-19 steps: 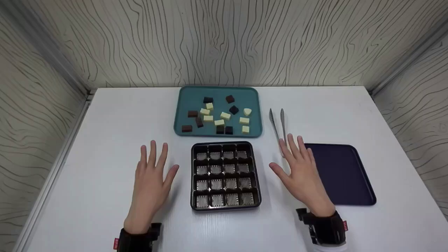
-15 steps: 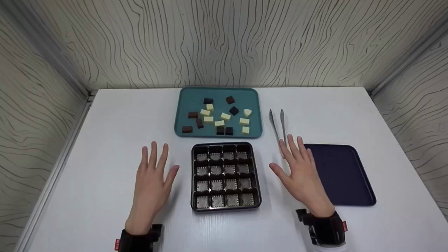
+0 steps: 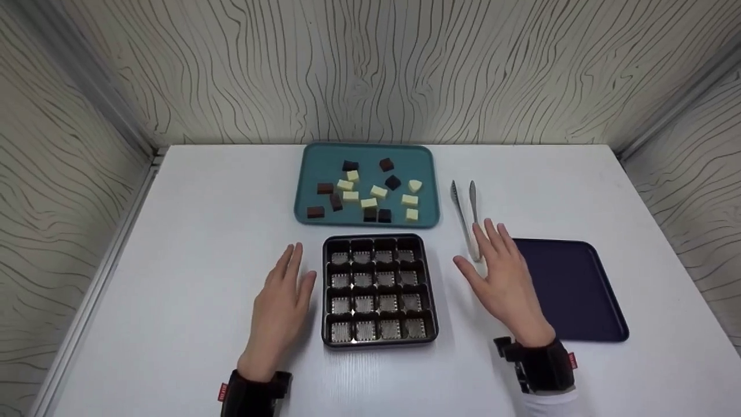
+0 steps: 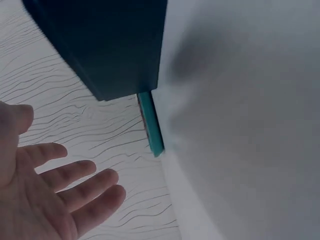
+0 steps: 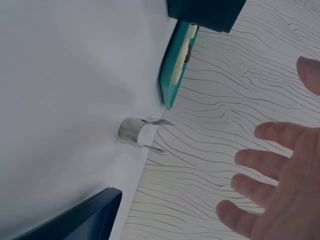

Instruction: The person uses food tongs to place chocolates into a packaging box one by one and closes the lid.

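My left hand (image 3: 279, 315) hovers just left of a dark box (image 3: 379, 341) divided into several square compartments. Its fingers are extended and it holds nothing. On the box's other side is my right hand (image 3: 505, 281), fingers spread, also holding nothing. Metal tongs (image 3: 461, 217) lie spread on the table behind the right fingertips, with their bend toward me. Behind the box, a teal tray (image 3: 324, 156) bears brown chocolates (image 3: 315, 212) and white chocolates (image 3: 379, 191). In the right wrist view the tongs (image 5: 131, 131) stand apart from the fingers.
A dark navy tray (image 3: 570, 289) lies at the right, partly behind my right hand and wrist. The white table (image 3: 191, 231) meets a wood-grain patterned wall (image 3: 370, 75) at the back, with further panels on both sides.
My left hand has moved right, closer to the box, and its fingers have drawn together. The right hand has barely shifted. The whole view has slid slightly.
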Action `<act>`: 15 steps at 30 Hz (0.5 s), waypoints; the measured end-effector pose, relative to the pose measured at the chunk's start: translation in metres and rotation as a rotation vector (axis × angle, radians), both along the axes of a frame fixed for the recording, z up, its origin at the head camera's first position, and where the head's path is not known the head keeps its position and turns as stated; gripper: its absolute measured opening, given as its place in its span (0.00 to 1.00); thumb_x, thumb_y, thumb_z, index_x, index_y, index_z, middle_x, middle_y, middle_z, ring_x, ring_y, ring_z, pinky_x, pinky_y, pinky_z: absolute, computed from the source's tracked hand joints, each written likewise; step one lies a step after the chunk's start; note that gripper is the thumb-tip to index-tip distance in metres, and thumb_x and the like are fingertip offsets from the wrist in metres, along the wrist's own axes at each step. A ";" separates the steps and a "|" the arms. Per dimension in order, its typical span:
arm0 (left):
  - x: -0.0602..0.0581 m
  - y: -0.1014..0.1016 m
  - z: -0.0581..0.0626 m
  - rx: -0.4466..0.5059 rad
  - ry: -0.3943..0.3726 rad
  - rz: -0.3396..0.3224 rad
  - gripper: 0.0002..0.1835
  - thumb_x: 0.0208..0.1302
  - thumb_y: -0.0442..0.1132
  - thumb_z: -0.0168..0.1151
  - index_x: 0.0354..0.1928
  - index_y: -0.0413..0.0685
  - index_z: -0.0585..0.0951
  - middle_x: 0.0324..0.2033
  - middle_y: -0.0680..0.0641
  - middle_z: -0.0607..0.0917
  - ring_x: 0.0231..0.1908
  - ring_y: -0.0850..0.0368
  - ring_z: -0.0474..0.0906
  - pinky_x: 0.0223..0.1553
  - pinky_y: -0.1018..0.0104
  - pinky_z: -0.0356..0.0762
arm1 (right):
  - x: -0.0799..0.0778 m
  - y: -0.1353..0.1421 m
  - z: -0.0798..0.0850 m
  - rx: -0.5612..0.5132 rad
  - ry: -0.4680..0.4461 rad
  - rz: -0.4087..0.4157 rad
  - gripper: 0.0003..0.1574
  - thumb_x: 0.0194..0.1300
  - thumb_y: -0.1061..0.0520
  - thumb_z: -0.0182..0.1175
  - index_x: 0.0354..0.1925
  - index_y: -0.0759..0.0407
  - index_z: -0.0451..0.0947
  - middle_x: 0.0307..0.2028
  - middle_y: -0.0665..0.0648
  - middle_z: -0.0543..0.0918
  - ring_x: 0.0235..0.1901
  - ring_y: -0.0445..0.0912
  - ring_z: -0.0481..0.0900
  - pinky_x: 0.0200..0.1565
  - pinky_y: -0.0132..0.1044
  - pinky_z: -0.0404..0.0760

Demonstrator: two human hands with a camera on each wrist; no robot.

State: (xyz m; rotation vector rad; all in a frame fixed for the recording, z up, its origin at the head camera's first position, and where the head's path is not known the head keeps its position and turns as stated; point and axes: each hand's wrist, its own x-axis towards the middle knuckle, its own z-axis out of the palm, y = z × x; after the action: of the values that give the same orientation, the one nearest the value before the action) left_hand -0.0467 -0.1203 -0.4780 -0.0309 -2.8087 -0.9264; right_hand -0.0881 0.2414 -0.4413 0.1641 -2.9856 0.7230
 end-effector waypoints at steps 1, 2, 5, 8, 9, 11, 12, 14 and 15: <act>0.000 0.002 -0.001 -0.002 -0.003 -0.005 0.30 0.82 0.45 0.53 0.77 0.38 0.68 0.73 0.33 0.74 0.69 0.32 0.76 0.60 0.38 0.82 | -0.004 0.000 0.002 0.012 0.001 0.000 0.46 0.77 0.40 0.58 0.80 0.62 0.59 0.81 0.70 0.59 0.83 0.67 0.51 0.78 0.70 0.58; 0.000 0.003 -0.002 -0.002 -0.008 -0.009 0.29 0.82 0.45 0.53 0.77 0.38 0.68 0.72 0.33 0.75 0.68 0.33 0.77 0.60 0.38 0.83 | -0.008 0.001 0.003 0.025 0.004 0.002 0.46 0.77 0.40 0.59 0.80 0.63 0.60 0.81 0.70 0.60 0.82 0.68 0.53 0.78 0.70 0.59; 0.000 0.007 -0.004 0.008 -0.034 -0.013 0.29 0.82 0.46 0.53 0.77 0.39 0.69 0.71 0.34 0.77 0.67 0.34 0.79 0.62 0.40 0.82 | -0.023 0.005 0.006 0.071 0.018 0.008 0.46 0.76 0.42 0.60 0.79 0.66 0.61 0.78 0.73 0.64 0.79 0.69 0.59 0.75 0.69 0.65; 0.002 0.012 -0.006 0.029 -0.049 -0.017 0.29 0.82 0.47 0.52 0.77 0.39 0.69 0.70 0.35 0.78 0.67 0.35 0.79 0.65 0.41 0.81 | -0.039 0.010 0.004 0.100 0.009 0.006 0.46 0.76 0.43 0.61 0.78 0.69 0.62 0.74 0.76 0.69 0.74 0.71 0.66 0.71 0.67 0.71; 0.002 0.014 -0.006 0.034 -0.046 -0.024 0.29 0.82 0.46 0.52 0.77 0.39 0.69 0.70 0.35 0.79 0.66 0.35 0.80 0.65 0.42 0.81 | -0.044 0.011 0.003 0.111 -0.003 0.002 0.46 0.76 0.44 0.61 0.77 0.70 0.62 0.72 0.77 0.71 0.72 0.72 0.68 0.70 0.67 0.73; 0.005 0.017 -0.007 0.034 -0.037 -0.043 0.29 0.82 0.45 0.52 0.76 0.37 0.69 0.68 0.33 0.80 0.63 0.34 0.82 0.63 0.42 0.82 | -0.053 0.013 -0.001 0.139 -0.038 -0.002 0.47 0.75 0.44 0.61 0.77 0.73 0.62 0.68 0.79 0.74 0.68 0.73 0.72 0.65 0.66 0.76; 0.006 0.018 -0.007 0.033 -0.036 -0.051 0.29 0.82 0.44 0.52 0.76 0.36 0.69 0.67 0.33 0.81 0.61 0.34 0.84 0.62 0.43 0.83 | -0.058 0.014 -0.003 0.153 -0.057 -0.003 0.47 0.75 0.44 0.61 0.76 0.74 0.62 0.66 0.80 0.75 0.66 0.73 0.74 0.63 0.66 0.78; 0.008 0.021 -0.008 0.026 -0.029 -0.069 0.28 0.82 0.42 0.53 0.75 0.33 0.69 0.64 0.32 0.82 0.57 0.34 0.86 0.59 0.43 0.85 | -0.066 0.014 -0.006 0.187 -0.088 0.005 0.46 0.75 0.45 0.61 0.74 0.77 0.64 0.60 0.81 0.78 0.60 0.74 0.77 0.58 0.67 0.80; 0.008 0.022 -0.008 0.023 -0.027 -0.076 0.27 0.81 0.41 0.53 0.74 0.33 0.70 0.63 0.32 0.84 0.54 0.35 0.87 0.57 0.44 0.85 | -0.070 0.014 -0.007 0.200 -0.107 0.006 0.45 0.74 0.46 0.61 0.72 0.78 0.65 0.57 0.82 0.79 0.58 0.74 0.79 0.56 0.67 0.81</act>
State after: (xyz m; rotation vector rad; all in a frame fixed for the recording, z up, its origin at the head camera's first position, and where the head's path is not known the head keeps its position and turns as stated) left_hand -0.0383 -0.0981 -0.4860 -0.1231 -2.8389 -0.9835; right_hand -0.1585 0.2558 -0.4480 0.1492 -3.1578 0.4454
